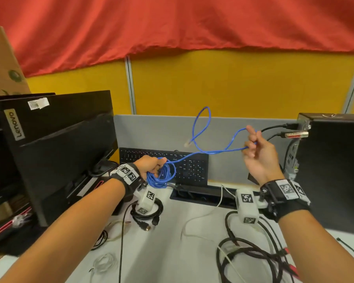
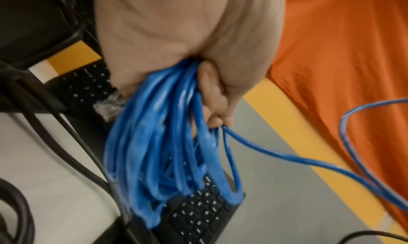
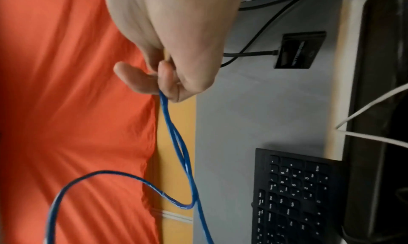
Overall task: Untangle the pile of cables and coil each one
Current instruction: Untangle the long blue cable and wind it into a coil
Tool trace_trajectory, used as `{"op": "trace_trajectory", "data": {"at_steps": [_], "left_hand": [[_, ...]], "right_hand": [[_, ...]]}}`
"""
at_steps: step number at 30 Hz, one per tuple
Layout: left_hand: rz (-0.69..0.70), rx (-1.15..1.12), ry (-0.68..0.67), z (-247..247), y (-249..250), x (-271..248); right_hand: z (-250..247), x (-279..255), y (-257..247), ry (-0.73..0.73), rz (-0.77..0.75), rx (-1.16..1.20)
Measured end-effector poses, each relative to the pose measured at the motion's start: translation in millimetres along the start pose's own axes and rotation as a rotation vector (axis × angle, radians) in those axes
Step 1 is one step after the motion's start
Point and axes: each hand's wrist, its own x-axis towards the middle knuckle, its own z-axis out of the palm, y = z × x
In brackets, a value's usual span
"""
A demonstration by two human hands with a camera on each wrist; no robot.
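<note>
1. Blue cable (image 1: pixel 200 152) runs between both hands, above the keyboard (image 1: pixel 190 170); most of it hangs as a bundle of loops (image 2: pixel 167 157) below the curled fingers (image 2: pixel 212 97) of the left hand (image 1: pixel 149 166), which grips the bundle's top
2. One strand leaves that fist by the lowest finger and stretches across to the right hand (image 1: pixel 255 154)
3. The right hand pinches a bend of the strand between thumb and fingertips (image 3: pixel 167 83), the other fingers loosely raised
4. Beyond that pinch the free end rises in a loop, its clear plug (image 1: pixel 187 144) dangling in the air between the hands
5. Black cables (image 1: pixel 253 254) lie on the desk (image 1: pixel 172 252) under the right wrist
</note>
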Motion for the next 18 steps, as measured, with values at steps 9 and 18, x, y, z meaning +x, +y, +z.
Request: {"op": "trace_trajectory", "data": {"at_steps": [9,18], "left_hand": [[-0.038,-0.067,-0.052,-3.6,-3.6,-23.1],[0.189,0.068,0.339,-11.5,14.4,-16.0]], "right_hand": [[-31.1,-0.7,38.4,0.214,0.176,-0.794],[-23.9,-13.0,33.8,-0.368,0.011,-1.166]]}}
